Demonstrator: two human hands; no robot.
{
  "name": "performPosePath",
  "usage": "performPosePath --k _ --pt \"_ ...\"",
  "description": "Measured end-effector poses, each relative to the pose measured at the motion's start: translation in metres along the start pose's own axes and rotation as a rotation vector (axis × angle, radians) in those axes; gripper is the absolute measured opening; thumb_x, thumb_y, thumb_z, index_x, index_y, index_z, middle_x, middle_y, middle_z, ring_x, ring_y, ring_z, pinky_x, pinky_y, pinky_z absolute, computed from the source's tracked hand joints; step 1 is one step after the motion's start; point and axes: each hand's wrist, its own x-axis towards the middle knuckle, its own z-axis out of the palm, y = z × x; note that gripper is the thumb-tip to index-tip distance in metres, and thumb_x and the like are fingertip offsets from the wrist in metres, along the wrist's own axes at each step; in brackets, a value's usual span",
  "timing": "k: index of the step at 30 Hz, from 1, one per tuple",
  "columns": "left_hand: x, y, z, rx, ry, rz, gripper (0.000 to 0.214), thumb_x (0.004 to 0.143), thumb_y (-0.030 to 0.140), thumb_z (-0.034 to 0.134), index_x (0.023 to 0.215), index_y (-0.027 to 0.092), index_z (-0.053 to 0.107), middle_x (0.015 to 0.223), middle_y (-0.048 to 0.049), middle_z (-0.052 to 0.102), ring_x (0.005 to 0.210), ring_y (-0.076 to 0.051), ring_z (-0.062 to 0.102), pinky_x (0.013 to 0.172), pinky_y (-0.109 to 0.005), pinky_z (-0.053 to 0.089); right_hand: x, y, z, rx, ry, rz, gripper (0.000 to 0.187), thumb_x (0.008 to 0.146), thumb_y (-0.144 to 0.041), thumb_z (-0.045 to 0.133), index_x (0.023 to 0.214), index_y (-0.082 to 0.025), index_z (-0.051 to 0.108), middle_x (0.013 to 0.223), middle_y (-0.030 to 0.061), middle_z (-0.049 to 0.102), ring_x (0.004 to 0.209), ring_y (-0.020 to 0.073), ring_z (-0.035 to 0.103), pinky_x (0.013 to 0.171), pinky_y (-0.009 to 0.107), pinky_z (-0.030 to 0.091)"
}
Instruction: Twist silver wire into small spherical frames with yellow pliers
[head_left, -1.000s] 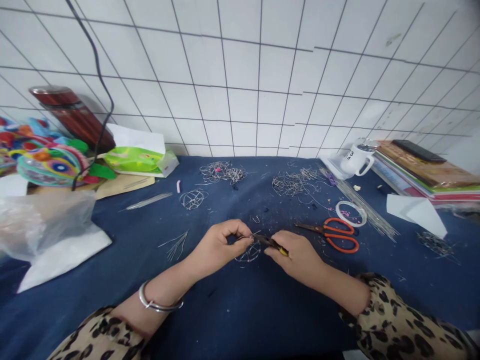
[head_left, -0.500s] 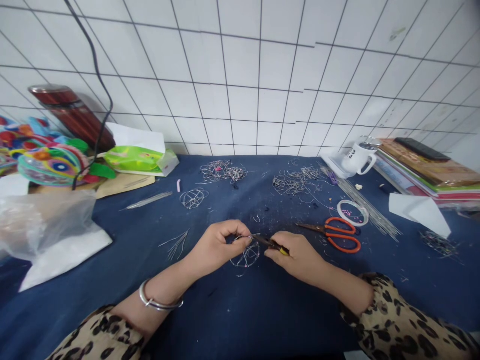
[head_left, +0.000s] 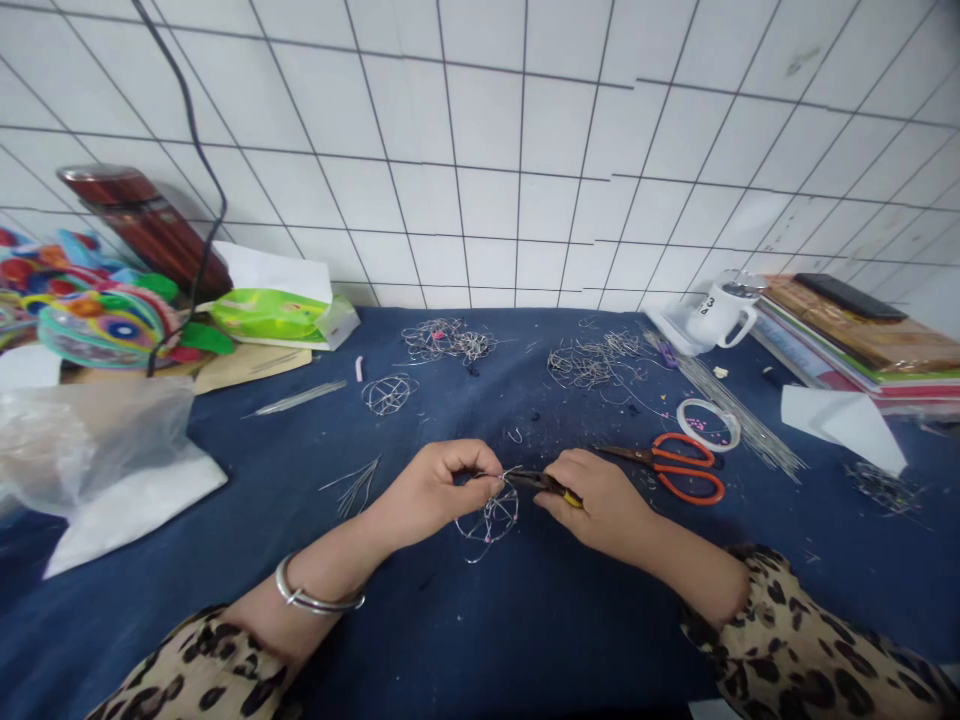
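Note:
My left hand (head_left: pixel 442 490) pinches the upper edge of a round wire frame (head_left: pixel 491 518) with small pink beads on it. The frame hangs below the fingertips, just above or on the blue cloth; which one I cannot tell. My right hand (head_left: pixel 596 500) is wrapped round pliers (head_left: pixel 551 484) with dark jaws and a bit of yellow on the handle. Their jaws point left and meet the wire beside my left fingertips. Whether the jaws grip the wire is too small to make out.
Orange-handled scissors (head_left: pixel 686 467) lie right of my right hand, near a white ring dish (head_left: pixel 709 425) with pink beads. Wire tangles (head_left: pixel 592 360) and another wire frame (head_left: pixel 388 395) lie farther back. Straight wires (head_left: pixel 352 487) are left. A white mug (head_left: pixel 724 312) stands back right.
The wire frame has tilted and shifted slightly left and down under my left fingers. The pliers have turned a little flatter, their jaws still at the wire.

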Motion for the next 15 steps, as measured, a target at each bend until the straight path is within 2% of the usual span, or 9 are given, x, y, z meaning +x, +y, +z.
performPosePath --k 7,15 --pt "0.0008 0.003 -0.0024 0.0 -0.044 -0.019 0.013 0.079 0.022 0.055 0.072 0.011 0.056 0.058 0.004 0.044 0.052 -0.006 0.034 0.048 -0.019 0.028 0.0 0.0007 0.0003 -0.038 0.002 -0.043 0.016 0.085 -0.032 0.05 0.082 -0.016 0.053 0.077 0.0028 0.053 0.075 0.0147 0.046 0.069 0.027 0.038" --pt "0.0011 0.0022 -0.0003 0.04 -0.033 0.008 0.011 0.078 0.018 0.053 0.069 0.012 0.056 0.058 0.0034 0.046 0.052 -0.006 0.037 0.049 -0.019 0.031 0.0002 -0.0011 -0.0037 -0.208 0.005 -0.072 0.018 0.087 -0.03 0.045 0.083 -0.016 0.054 0.078 0.0047 0.053 0.075 0.0161 0.044 0.07 0.029 0.036"
